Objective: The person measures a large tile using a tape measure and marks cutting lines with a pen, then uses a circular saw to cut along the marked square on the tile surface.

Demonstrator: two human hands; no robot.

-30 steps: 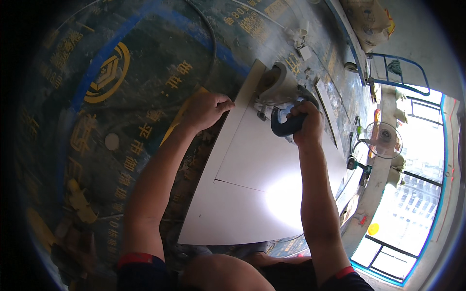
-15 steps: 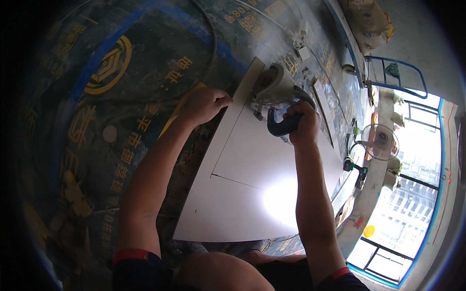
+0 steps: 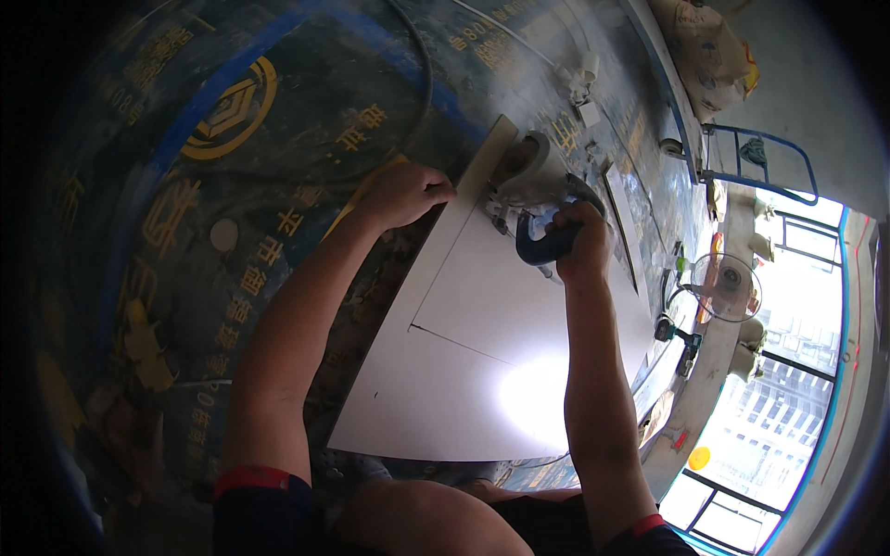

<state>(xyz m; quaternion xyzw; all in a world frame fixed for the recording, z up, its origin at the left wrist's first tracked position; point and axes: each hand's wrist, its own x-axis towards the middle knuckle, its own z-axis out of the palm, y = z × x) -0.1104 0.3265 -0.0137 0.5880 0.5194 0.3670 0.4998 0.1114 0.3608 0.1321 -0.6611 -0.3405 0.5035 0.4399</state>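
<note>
Here the right hand (image 3: 577, 243) is wrapped tight round the blue handle of a cutter (image 3: 530, 190) at the tile's (image 3: 482, 361) far edge, frame centre; the left hand (image 3: 408, 192), fist curled, pins its left edge. That nearby fist risks the blade if the cutter kicks.

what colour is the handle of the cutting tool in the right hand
Blue. The handle shows in the head view, gripped by the right hand.

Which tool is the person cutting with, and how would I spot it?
Find the large pale tile lying on the printed floor covering. At its far end, the right hand grips the blue handle of a grey handheld power cutter, while the left hand steadies the tile's edge. It is the only tool on the tile.
</note>
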